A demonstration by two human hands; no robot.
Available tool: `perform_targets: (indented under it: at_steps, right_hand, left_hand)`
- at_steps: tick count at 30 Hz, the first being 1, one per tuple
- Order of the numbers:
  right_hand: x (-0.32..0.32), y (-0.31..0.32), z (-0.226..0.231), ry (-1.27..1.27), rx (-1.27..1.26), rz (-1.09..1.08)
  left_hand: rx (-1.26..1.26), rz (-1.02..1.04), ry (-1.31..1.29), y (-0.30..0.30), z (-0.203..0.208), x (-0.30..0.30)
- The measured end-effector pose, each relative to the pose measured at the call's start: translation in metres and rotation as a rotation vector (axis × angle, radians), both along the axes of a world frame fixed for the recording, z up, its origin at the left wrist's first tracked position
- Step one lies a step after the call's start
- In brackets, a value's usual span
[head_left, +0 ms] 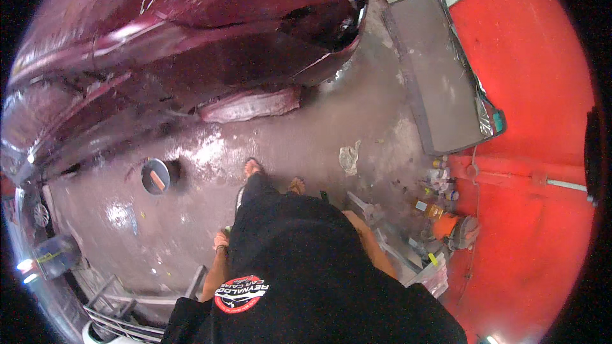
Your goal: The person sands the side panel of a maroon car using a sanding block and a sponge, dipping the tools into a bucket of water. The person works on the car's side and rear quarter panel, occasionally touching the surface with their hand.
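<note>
My left hand point(221, 239) hangs low beside my left thigh, its fingers curled around something small and pale green that I cannot make out. Of my right arm only the forearm point(376, 250) shows; the hand is hidden behind my black shirt point(319, 267). On the wet floor to the left stands a round black bucket point(145, 185), apart from my hand, with an orange-brown block point(157, 181) in it. A dark red car point(236, 57) with a wet, shiny side stretches across the far left in front of me.
A large framed glass panel point(440, 76) leans against the red wall point(535, 89) on the right. Several bottles point(443, 181) and an orange container point(445, 226) line the wall's foot. A crumpled cloth point(349, 157) lies on the floor. At the lower left is a metal ladder point(121, 306).
</note>
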State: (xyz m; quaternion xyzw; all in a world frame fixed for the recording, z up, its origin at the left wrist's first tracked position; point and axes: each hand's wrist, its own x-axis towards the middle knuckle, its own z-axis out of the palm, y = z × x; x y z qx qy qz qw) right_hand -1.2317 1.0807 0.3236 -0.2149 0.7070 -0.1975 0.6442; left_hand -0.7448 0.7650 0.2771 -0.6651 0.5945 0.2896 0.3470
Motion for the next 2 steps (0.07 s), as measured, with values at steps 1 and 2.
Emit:
perform_targets:
  at_steps: [1,2]
  right_hand:
    - [0.000,-0.003,0.001,-0.011,0.000,-0.070]
    - [0.004,-0.008,0.013,-0.028,0.004,-0.136]
  left_hand:
    - [-0.023,-0.013,-0.017,-0.011,0.013,-0.023]
    - [-0.039,-0.029,-0.036,-0.024,0.025,-0.038]
